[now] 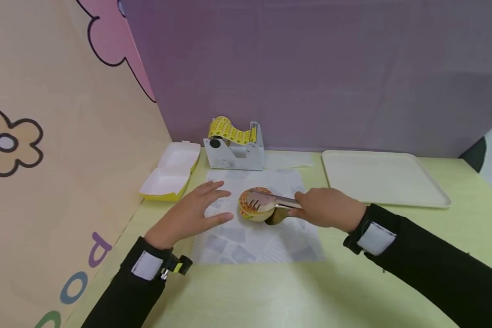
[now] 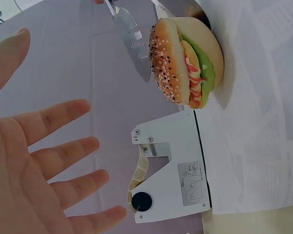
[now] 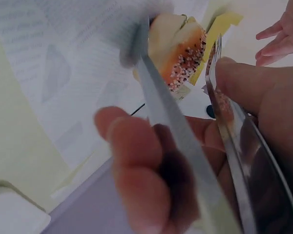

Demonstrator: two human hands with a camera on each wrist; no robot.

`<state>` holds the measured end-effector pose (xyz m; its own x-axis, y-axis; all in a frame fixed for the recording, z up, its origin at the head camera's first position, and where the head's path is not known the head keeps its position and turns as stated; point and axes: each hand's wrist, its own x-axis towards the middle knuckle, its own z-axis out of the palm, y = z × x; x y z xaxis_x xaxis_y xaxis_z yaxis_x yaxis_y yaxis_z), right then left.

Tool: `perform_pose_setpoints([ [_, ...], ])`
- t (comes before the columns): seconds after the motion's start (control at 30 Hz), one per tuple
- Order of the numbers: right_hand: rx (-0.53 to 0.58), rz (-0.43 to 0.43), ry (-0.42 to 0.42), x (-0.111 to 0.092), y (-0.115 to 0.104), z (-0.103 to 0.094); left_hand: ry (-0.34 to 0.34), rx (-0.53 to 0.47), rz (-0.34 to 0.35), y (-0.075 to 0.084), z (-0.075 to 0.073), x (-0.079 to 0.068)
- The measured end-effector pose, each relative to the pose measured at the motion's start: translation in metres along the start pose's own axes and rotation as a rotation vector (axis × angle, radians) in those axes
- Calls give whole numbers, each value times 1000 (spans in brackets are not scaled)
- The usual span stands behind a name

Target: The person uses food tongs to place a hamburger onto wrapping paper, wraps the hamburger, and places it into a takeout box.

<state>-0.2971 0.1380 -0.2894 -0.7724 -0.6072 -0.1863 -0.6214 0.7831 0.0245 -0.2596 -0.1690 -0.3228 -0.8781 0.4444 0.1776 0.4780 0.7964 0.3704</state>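
- The left hand (image 1: 190,214) is holding its fingers spread wide, a gap separating them from the burger (image 2: 185,68).
- The right hand (image 1: 328,208) is gripping metal tongs (image 1: 287,202), their arms standing apart about the burger (whether both are touching it is hard to tell).
- The burger is occupying the middle of a paper sheet (image 1: 238,250), well inside its edges.
- A tray (image 1: 381,177) is lying beyond the right hand; an open carton (image 1: 168,182) is resting along the left wall (image 1: 45,82).
- The pale green table (image 1: 250,296) is meeting a purple backdrop (image 1: 311,68).
- The round bun is showing sesame seeds, the tongs' upper blade is slotted, and a grey dispenser (image 1: 233,159) is carrying yellow labels (image 1: 229,132).
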Motion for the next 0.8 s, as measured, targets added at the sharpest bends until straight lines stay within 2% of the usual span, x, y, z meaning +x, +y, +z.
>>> perform_pose_setpoints([
  [0.23,-42,29,-70,-7,9,-22,-9,-19,5,4,-1,6],
  [0.5,62,61,-70,-25,34,-23,-11,-29,17,4,1,7],
  [0.63,183,99,36,-39,57,-11,-9,-24,11,2,3,4],
  [0.8,384,165,236,-54,86,22,-16,-25,16,0,5,3],
])
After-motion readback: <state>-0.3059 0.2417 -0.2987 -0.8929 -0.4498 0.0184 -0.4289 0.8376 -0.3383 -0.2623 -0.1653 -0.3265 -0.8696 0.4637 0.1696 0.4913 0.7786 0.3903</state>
